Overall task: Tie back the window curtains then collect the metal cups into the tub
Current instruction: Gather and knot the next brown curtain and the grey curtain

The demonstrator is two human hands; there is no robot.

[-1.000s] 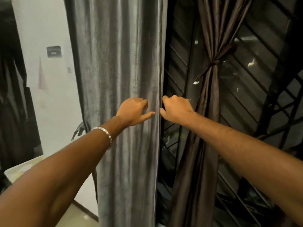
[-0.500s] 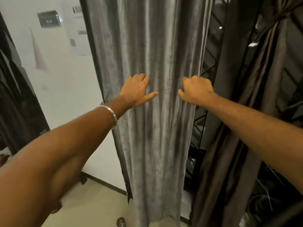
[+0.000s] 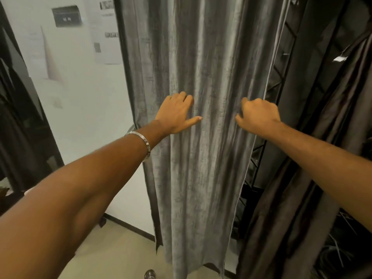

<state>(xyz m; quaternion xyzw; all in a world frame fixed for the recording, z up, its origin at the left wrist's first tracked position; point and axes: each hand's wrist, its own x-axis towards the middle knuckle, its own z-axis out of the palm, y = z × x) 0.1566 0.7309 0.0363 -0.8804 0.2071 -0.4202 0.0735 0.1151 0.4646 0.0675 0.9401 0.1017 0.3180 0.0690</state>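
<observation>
We read very little here. The metal bangle (image 3: 145,144) on the left wrist, centre left of the frame, carries engraved characters; near its lower edge we make out what looks like "OM", the rest too small. Upper left, a dark plate (image 3: 67,16) on the white wall (image 3: 80,97) shows pale marks, blurred, unreadable. Just right of it, a paper sheet (image 3: 106,31) stuck on the wall has two dark printed headings and a small square that may be a code, all smeared. Far right, a white tag (image 3: 340,59) on the brown curtain (image 3: 322,137), no text legible.
</observation>
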